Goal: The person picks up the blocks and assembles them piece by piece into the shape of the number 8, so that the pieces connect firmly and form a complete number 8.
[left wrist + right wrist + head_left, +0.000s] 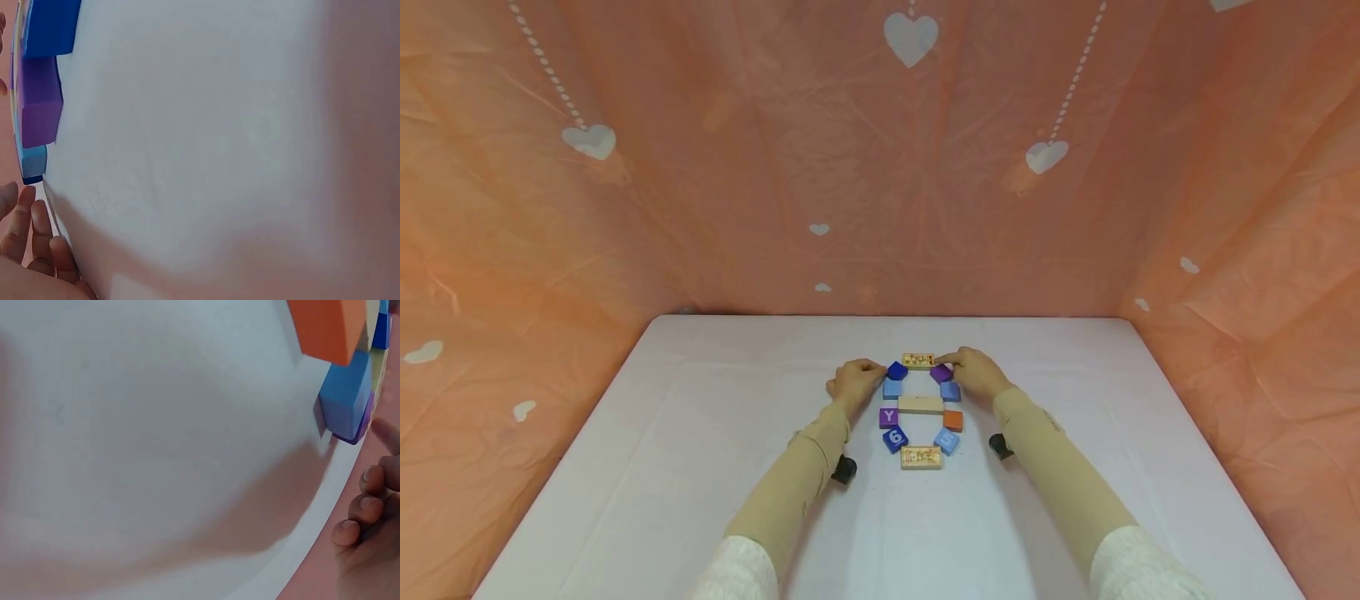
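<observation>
Coloured and wooden blocks lie in a closed ring on the white table, with a plain wooden block (921, 405) across its middle. At the far left of the ring, my left hand (855, 382) has its fingertips right at the outer edge of a dark blue block (897, 371). My right hand (976, 372) points its index finger at the right end of the printed wooden block (918, 359) at the top, just over a purple block (941, 373). In the right wrist view its other fingers (365, 509) are bent and hold nothing.
Down the left side are a light blue block (892, 389), a purple Y block (888, 417) and a blue 6 block (895, 439). Opposite are blue (950, 391), orange (952, 420) and light blue 5 (947, 441) blocks. Another printed wooden block (921, 457) lies nearest me.
</observation>
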Action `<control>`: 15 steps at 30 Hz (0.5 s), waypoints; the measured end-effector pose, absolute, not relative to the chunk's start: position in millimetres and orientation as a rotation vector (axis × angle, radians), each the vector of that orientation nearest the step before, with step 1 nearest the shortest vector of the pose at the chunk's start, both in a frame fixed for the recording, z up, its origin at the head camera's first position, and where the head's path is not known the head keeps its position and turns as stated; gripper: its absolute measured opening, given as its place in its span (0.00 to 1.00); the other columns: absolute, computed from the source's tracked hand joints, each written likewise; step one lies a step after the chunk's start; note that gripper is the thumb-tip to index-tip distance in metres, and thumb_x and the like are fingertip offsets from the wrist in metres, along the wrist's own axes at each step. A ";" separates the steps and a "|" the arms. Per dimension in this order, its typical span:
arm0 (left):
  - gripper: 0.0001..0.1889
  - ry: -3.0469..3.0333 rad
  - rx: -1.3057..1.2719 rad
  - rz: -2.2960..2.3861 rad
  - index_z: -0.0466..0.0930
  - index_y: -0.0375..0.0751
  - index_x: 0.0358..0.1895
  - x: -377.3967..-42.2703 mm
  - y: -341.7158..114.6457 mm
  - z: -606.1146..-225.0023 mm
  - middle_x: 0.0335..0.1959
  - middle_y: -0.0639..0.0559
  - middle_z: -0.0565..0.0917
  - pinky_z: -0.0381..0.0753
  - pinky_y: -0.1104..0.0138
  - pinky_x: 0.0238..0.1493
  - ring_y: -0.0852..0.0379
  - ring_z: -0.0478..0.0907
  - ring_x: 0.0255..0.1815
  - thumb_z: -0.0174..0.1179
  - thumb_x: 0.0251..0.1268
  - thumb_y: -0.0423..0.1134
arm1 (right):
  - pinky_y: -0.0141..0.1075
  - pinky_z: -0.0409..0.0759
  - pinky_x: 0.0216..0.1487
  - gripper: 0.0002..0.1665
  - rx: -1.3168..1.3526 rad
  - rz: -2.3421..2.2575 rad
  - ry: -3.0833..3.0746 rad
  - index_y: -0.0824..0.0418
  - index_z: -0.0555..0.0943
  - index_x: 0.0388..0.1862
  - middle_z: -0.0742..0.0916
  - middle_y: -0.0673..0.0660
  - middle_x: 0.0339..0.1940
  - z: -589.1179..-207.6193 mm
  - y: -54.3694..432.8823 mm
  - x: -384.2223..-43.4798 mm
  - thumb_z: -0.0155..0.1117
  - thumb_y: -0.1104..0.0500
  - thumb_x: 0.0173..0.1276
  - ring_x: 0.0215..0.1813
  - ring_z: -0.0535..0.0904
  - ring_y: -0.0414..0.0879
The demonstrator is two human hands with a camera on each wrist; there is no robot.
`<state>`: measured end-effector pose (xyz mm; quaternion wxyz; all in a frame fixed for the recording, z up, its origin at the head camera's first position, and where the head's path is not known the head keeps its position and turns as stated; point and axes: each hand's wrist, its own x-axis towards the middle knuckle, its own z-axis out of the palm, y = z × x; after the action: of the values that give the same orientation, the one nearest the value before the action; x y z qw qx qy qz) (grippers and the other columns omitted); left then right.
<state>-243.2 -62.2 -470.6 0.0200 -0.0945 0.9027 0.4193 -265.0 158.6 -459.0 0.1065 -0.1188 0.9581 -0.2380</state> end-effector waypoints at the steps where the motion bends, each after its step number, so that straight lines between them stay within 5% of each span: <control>1: 0.12 2.797 -0.290 1.308 0.85 0.44 0.36 -243.4 -62.2 -470.0 0.40 0.50 0.87 0.56 0.49 0.56 0.47 0.77 0.51 0.59 0.58 0.48 | 0.51 0.70 0.61 0.23 -0.344 -0.704 2.824 0.54 0.78 0.57 0.82 0.61 0.47 -458.9 159.0 -265.2 0.45 0.64 0.67 0.51 0.76 0.53; 7: 0.12 2.896 -0.163 1.201 0.85 0.45 0.37 -247.8 -63.8 -469.5 0.40 0.50 0.87 0.58 0.49 0.54 0.47 0.78 0.49 0.57 0.60 0.47 | 0.51 0.69 0.63 0.21 -0.369 -0.707 2.846 0.53 0.75 0.60 0.81 0.60 0.52 -452.1 160.9 -265.9 0.45 0.59 0.72 0.57 0.75 0.55; 15: 0.18 3.081 0.199 0.843 0.81 0.47 0.50 -247.3 -73.8 -453.0 0.47 0.48 0.82 0.60 0.52 0.54 0.46 0.72 0.51 0.54 0.65 0.51 | 0.46 0.75 0.50 0.21 -0.531 -0.683 2.955 0.57 0.76 0.59 0.82 0.57 0.42 -428.3 169.6 -261.1 0.49 0.52 0.72 0.41 0.76 0.48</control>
<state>-247.3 -73.8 -453.0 -0.0294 0.0621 0.9623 0.2632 -261.1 169.6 -428.3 0.0312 -0.1724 0.9593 -0.2215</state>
